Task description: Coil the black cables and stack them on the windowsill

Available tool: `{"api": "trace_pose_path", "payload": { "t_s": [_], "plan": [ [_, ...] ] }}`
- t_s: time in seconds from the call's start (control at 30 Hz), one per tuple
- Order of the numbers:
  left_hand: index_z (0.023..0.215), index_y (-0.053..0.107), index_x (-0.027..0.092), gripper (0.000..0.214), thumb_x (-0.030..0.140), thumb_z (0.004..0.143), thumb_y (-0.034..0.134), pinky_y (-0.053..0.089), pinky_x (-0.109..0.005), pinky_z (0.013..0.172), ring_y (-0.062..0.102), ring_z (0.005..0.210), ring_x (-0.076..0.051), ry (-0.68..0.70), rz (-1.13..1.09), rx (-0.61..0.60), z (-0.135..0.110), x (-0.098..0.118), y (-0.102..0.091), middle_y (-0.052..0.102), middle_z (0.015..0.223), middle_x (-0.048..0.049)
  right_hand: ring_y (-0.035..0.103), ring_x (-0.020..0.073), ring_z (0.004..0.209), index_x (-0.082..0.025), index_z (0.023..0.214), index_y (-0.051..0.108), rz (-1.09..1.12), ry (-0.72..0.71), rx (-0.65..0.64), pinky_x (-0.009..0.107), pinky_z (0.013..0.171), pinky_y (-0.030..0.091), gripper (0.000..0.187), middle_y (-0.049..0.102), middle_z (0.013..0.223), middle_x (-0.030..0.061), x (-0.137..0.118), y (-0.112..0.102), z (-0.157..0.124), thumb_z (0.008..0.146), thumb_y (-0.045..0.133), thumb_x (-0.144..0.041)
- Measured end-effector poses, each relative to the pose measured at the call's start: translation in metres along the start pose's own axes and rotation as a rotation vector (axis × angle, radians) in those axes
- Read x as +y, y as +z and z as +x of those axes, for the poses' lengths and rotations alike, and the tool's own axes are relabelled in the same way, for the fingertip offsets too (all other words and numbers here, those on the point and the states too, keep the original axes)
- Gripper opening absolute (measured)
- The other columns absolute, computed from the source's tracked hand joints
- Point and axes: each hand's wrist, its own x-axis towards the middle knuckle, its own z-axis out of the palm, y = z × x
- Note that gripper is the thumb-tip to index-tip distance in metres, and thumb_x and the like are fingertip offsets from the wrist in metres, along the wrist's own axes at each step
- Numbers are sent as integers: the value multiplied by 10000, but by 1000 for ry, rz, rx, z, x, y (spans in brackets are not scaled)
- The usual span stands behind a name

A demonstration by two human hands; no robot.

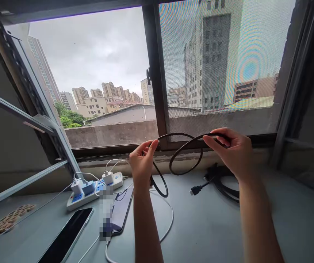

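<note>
A black cable (pixel 186 171) hangs in a loop between my two hands, above the table and in front of the window. My left hand (pixel 143 159) pinches it between thumb and fingers, and a smaller bend of the cable drops beside that wrist. On the other side my right hand (pixel 232 148) is closed round another stretch of the same cable. Below the right hand lies a coiled black cable (pixel 225 188) with a video-type plug (pixel 196 190) pointing left; the right forearm covers part of the coil. Whether the held cable joins this coil I cannot tell.
A white power strip (pixel 72 204) with several chargers stands at the back left. Two phones lie near it, one dark-screened (pixel 66 233) and one (pixel 122 212) beside my left forearm. White charging cables (pixel 170 226) cross the grey table (pixel 200 233). A metal shelf frame (pixel 61 142) rises at left.
</note>
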Motion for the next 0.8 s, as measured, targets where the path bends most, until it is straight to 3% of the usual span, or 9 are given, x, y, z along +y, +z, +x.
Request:
{"api": "trace_pose_path", "payload": {
  "t_s": [0.2, 0.3, 0.4, 0.63, 0.73, 0.8],
  "plan": [
    [737, 772, 183, 313, 479, 638, 761, 272, -216, 423, 363, 504, -77, 111, 56, -154, -2, 0, 1, 606, 615, -18, 491, 135, 615, -214, 753, 663, -41, -53, 77, 275, 557, 410, 267, 541, 645, -1, 4, 2, 3, 708, 725, -469],
    [735, 773, 184, 287, 457, 648, 759, 283, -221, 426, 357, 487, -73, 130, 57, -172, -4, 4, 3, 609, 603, -12, 583, 169, 768, -219, 747, 635, -68, -97, 13, 293, 646, 457, 271, 647, 841, 40, 4, 2, 3, 720, 713, -477],
    [728, 771, 185, 263, 436, 651, 760, 296, -229, 451, 348, 478, -74, 122, 49, -152, -8, 6, 9, 540, 529, 19, 627, 170, 774, -212, 762, 626, -35, -32, -85, 271, 605, 463, 313, 692, 946, 58, -1, 5, 0, 735, 686, -518],
    [784, 775, 182, 273, 436, 686, 746, 332, -230, 471, 383, 486, -77, 116, 26, -210, -15, 6, 18, 496, 525, 29, 584, 123, 514, -211, 735, 526, 72, 131, -204, 234, 490, 444, 373, 661, 663, 1, -10, 13, -6, 712, 707, -535],
    [878, 770, 191, 326, 443, 671, 761, 385, -216, 485, 422, 485, -70, 53, -21, -196, -14, 7, 16, 524, 558, 33, 489, 92, 434, -216, 699, 508, -8, 92, -103, 224, 446, 391, 375, 589, 577, -35, -5, 12, -4, 718, 698, -539],
    [928, 760, 197, 362, 438, 658, 773, 428, -212, 507, 467, 503, -67, 30, -51, -126, -10, 7, 12, 576, 628, 23, 494, 98, 458, -218, 683, 508, -86, 66, -4, 232, 475, 393, 369, 580, 574, -33, 2, 9, -1, 726, 693, -533]
  ]
}}
